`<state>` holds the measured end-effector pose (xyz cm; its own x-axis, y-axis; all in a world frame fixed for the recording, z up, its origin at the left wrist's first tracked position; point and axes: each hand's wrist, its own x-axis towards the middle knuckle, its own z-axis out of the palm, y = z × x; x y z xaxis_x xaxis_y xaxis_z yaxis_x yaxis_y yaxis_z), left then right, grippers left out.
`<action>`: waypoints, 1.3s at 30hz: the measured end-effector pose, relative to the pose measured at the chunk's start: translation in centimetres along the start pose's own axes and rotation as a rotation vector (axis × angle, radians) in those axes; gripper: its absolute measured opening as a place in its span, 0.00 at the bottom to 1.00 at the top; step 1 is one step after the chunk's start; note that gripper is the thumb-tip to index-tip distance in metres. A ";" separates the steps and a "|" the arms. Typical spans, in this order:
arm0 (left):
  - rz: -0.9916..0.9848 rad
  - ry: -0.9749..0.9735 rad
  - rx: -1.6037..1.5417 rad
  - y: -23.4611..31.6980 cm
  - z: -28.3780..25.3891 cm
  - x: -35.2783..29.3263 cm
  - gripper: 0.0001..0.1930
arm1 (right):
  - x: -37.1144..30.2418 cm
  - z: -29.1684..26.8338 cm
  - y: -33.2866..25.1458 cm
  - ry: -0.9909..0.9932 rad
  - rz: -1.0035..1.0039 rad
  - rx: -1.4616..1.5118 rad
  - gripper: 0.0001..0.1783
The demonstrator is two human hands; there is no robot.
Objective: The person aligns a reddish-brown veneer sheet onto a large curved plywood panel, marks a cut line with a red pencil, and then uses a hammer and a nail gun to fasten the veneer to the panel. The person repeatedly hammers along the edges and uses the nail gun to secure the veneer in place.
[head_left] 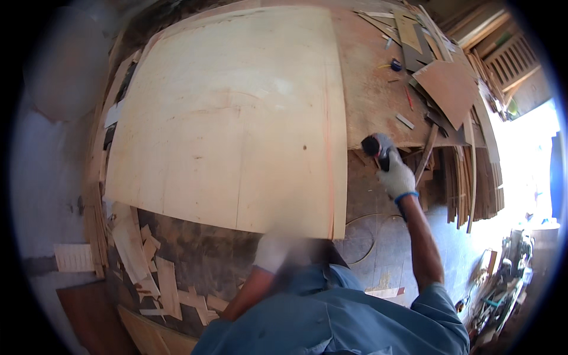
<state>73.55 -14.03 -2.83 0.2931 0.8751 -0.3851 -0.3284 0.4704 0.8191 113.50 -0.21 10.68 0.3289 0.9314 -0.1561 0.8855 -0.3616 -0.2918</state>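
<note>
A large pale plywood sheet (219,130) lies on the worktable, its near edge reaching over the table's front toward my body. Orange-red lines run along its right side. My right hand (397,179), in a white glove with a blue cuff, is closed around a handheld power tool (381,149) with a rounded black end and a grey body. The tool is beside the table's front edge, to the right of the sheet; its exact kind I cannot make out. My left hand (272,253), also gloved, is at the sheet's near edge. A blur hides its fingers.
On the brown tabletop (373,106) lie a blue tape measure (395,65), a red pencil-like stick (409,98), a hammer (436,125) and board offcuts (449,89). Wood strips (467,183) stick out at right. Scraps (168,287) litter the floor; a thin cable (374,236) curves below the table.
</note>
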 end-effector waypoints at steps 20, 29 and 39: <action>-0.044 0.515 0.658 1.4 -4.1 -17.6 0.17 | 9.1 9.6 -3.7 -0.568 0.228 1.171 0.26; 0.187 0.443 1.581 12.6 -3.1 -24.3 0.21 | 7.4 7.3 -13.0 -0.540 0.126 1.749 0.23; 0.101 0.720 -0.266 9.9 -20.4 -32.5 0.18 | -5.1 17.4 -25.3 -0.404 0.227 1.218 0.17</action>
<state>42.48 -35.52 9.08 -0.3762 0.7306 -0.5698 -0.5537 0.3159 0.7705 83.67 3.48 2.41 0.1209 0.8432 -0.5239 -0.1114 -0.5129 -0.8512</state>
